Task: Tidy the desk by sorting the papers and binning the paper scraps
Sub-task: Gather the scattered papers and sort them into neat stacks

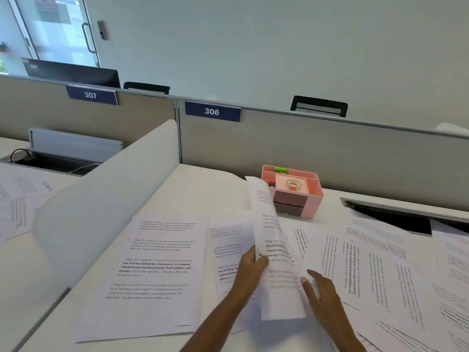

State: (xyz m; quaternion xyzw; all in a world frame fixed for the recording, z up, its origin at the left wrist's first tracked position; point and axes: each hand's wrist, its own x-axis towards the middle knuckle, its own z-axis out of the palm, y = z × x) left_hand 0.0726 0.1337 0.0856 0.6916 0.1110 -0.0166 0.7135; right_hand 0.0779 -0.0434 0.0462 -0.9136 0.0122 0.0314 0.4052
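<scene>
Sheet (275, 240) points lengthwise away, left fingers (261, 261) pinching it, right fingers (314, 275) relaxed.

The curled white printed paper sheet (274, 250) at six o'clock looks thin, matt and limp, like the flat white printed paper sheets (157, 270) around it. The white desk top (203, 189) is smooth and matt. At one o'clock the pink plastic organiser box (314, 202) has a faint sheen; the clear tape roll (292, 184) inside is glossy. At twelve o'clock the beige cloth partition panel (330, 153) carries a grey metal rim (355, 119).
</scene>
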